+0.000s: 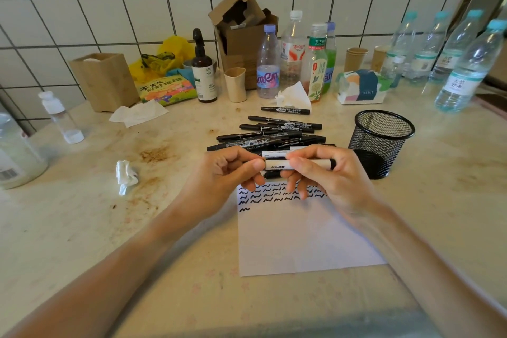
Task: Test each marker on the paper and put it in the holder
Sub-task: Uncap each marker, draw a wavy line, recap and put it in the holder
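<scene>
Left hand (233, 170), right hand (323, 173) at frame centre, fingers gripping white marker (277, 164) horizontally above scribbled paper (301, 233); mesh holder (381, 143) right of centre.

The white marker (277, 165) you hold between both hands reads "AoWa" on its barrel; the characters after it are too small to read. The tissue pack (362, 88) is marked "TISSUE". The clear bottle with the red and white label (293, 44) reads "Watsons". The green-capped bottle (318, 63) shows "东方" on its top band. The purple-capped bottle (268, 63) shows large letters, partly legible as "anten". Print on the black markers (271, 132) cannot be read.
</scene>
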